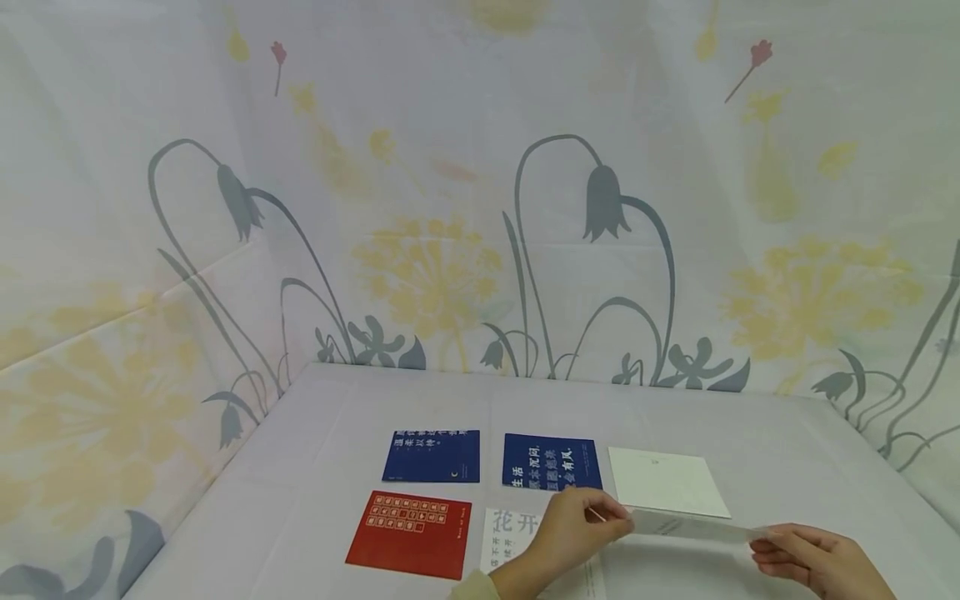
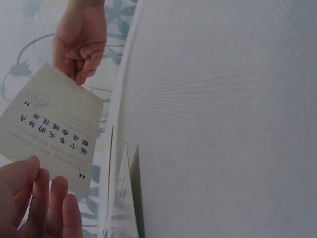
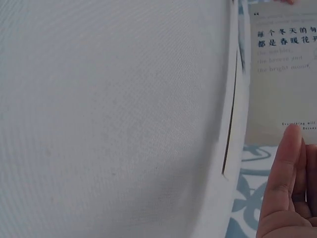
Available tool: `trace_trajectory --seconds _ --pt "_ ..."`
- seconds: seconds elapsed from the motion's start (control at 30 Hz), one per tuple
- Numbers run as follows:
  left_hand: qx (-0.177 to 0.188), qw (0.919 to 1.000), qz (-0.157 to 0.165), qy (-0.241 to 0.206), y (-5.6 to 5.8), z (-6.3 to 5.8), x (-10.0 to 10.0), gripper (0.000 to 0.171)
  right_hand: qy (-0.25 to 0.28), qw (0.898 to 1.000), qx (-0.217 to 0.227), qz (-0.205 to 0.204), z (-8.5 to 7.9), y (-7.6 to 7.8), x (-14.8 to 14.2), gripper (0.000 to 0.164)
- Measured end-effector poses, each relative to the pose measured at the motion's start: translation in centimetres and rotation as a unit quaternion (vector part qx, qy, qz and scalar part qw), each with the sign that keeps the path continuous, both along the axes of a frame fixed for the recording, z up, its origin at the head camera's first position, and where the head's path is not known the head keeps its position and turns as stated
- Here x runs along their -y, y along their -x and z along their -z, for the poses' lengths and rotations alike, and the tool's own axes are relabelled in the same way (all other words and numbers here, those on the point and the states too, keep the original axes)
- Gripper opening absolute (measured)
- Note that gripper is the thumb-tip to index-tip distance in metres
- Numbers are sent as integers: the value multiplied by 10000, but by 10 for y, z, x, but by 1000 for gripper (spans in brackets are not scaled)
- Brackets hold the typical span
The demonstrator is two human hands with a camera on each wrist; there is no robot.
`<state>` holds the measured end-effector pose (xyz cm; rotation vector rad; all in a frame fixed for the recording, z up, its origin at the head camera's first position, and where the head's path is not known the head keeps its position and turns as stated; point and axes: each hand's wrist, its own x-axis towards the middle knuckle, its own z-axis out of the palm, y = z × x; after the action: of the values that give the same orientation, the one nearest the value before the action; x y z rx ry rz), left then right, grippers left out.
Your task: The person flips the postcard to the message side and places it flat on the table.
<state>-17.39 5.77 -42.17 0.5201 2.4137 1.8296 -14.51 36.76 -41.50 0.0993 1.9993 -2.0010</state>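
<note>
Pale cream paper makes the card [image 1: 690,527] which both hands hold up above the table [image 1: 300,467]. The left hand [image 1: 573,533] pinches one end of this card between thumb and fingers, and the right hand [image 1: 821,562] pinches the opposite end in a similar way. In the head view the card stretches from one hand to the other, tilted so that its printed face shows only as a narrow strip. The two wrist views show this face better: it carries dark Chinese characters, fainter lines of English, and small print near the right thumb.

Just beyond the held card, a plain cream sheet [image 1: 667,482] lies flat on the table, with a tiny mark near its far edge. To the left of this sheet lies a blue card with large white writing [image 1: 551,461], its near edge close to the left hand. Further left there is a second blue card [image 1: 431,458], and nearer to the person a red card [image 1: 412,537] with rows of small framed characters. Beside the red one, a white card with grey characters [image 1: 510,533] is partly hidden by the left hand and forearm. Behind the table hangs a cloth [image 1: 450,100] printed with grey and yellow flowers.
</note>
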Motion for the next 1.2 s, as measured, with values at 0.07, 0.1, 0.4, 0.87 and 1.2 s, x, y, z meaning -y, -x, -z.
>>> trace_trajectory --seconds 0.07,0.1,0.4,0.87,1.2 --pt "64 10000 13 17 -1 0 0 5 -172 9998 22 98 0 -1 0 24" --pt "93 10000 23 9 -1 0 0 5 -305 9994 56 169 0 -1 1 22" --pt "118 9998 150 27 -4 -1 2 8 -1900 9770 395 889 1 0 9 39" --pt "487 9986 198 100 -5 -2 0 18 -1413 9884 232 503 9 0 2 33" --pt "966 9951 71 192 -4 1 -7 49 -2082 9778 85 237 11 -2 7 54"
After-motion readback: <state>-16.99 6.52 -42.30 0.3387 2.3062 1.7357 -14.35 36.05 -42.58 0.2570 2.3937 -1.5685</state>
